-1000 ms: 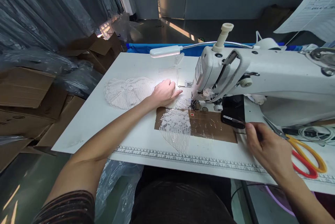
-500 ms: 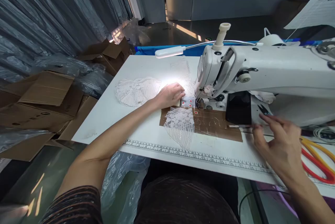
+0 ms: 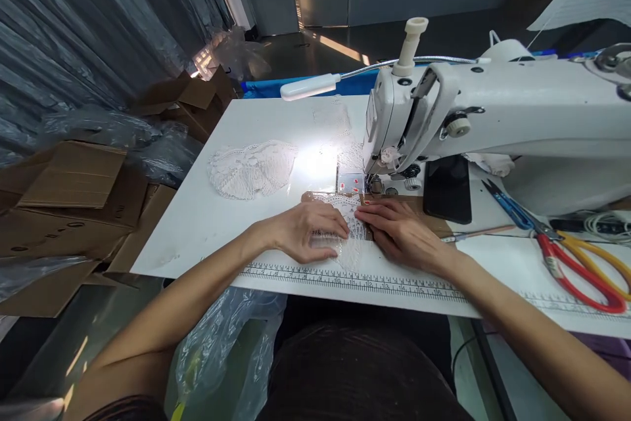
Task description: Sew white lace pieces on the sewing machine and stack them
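A strip of white lace (image 3: 351,257) lies in front of the sewing machine's needle plate (image 3: 350,182), on brown tape (image 3: 428,211). Resting on its left side is my left hand (image 3: 313,229), thumb and fingers apart. My right hand (image 3: 407,234) lies flat with stretched fingers, their tips at the lace's right edge. Neither hand grips anything. More lace (image 3: 331,120) stretches behind the needle plate. To the left on the table is a gathered lace piece (image 3: 254,170). The presser foot (image 3: 375,183) is just beyond my right fingertips.
The white sewing machine (image 3: 493,112) fills the right side. Beside it lie a black phone (image 3: 447,190), blue snips (image 3: 510,205) and scissors with red and orange handles (image 3: 582,270). A ruler (image 3: 355,282) runs along the front edge. Cardboard boxes (image 3: 73,204) stand left.
My left hand has come back from behind the needle plate onto the front lace. My right hand has left the snips at the right, which now lie on the table, and moved to the lace.
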{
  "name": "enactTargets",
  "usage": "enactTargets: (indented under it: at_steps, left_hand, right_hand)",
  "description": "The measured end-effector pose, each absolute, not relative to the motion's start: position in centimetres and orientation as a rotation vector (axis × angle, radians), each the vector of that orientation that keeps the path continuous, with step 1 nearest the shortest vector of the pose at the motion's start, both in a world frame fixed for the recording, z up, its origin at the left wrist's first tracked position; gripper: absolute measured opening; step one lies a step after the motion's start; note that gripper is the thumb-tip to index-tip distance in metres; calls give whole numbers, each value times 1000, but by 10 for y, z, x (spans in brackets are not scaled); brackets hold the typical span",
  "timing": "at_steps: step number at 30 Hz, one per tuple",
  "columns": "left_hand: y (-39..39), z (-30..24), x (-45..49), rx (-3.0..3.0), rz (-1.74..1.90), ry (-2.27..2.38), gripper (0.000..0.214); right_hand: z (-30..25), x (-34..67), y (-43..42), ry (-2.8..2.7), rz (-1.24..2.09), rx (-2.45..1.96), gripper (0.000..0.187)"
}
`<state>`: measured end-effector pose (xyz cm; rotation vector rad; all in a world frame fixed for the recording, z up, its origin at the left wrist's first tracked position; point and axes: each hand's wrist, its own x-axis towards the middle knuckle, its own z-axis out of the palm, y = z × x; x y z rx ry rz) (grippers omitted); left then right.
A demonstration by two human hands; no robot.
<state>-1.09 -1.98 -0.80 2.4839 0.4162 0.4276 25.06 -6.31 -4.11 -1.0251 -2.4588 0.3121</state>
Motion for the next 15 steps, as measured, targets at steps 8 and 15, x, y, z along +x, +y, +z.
enactTargets:
  at_steps: [8, 15]
  left_hand:
    - [-17, -33, -4, 2532, 687, 390, 8]
    - [-23, -32, -5, 2451, 849, 383, 8]
  right_hand:
    - [-40, 255, -28, -2340, 419, -1076, 32]
    - [-49, 265, -24, -2173, 566, -1122, 29]
